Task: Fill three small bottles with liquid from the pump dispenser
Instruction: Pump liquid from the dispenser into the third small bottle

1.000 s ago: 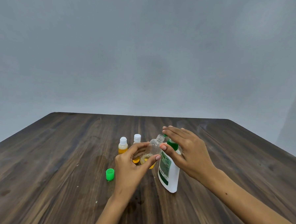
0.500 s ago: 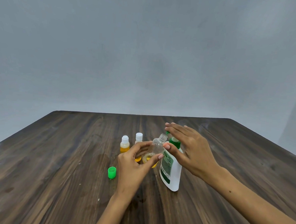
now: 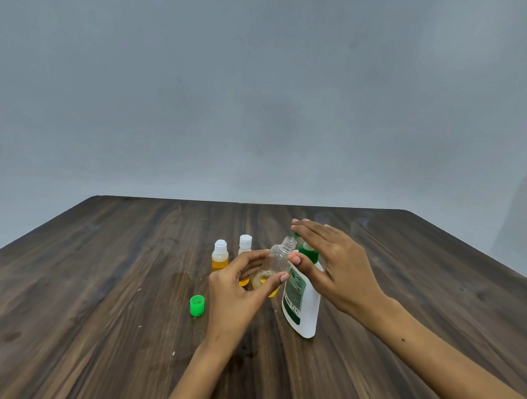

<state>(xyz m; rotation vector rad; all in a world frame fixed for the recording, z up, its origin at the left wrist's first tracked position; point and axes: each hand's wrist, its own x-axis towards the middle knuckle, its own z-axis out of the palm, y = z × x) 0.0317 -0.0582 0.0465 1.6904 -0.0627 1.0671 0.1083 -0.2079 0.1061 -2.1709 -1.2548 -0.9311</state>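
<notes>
Dark wood table (image 3: 99, 282), left hand (image 3: 239, 292) gripping an open clear bottle (image 3: 279, 258) tilted at the pump dispenser (image 3: 302, 302), right hand (image 3: 338, 264) flat with straight fingers over the pump

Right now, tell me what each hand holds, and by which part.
The left hand grips the uncapped clear bottle round its lower body. The right hand holds nothing: its straight fingers lie over the green pump head of the dispenser.

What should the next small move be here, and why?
Probably press the pump down again with the right hand: the left hand holds the open clear bottle tilted at the spout, and only a little yellow liquid sits in it.
</notes>
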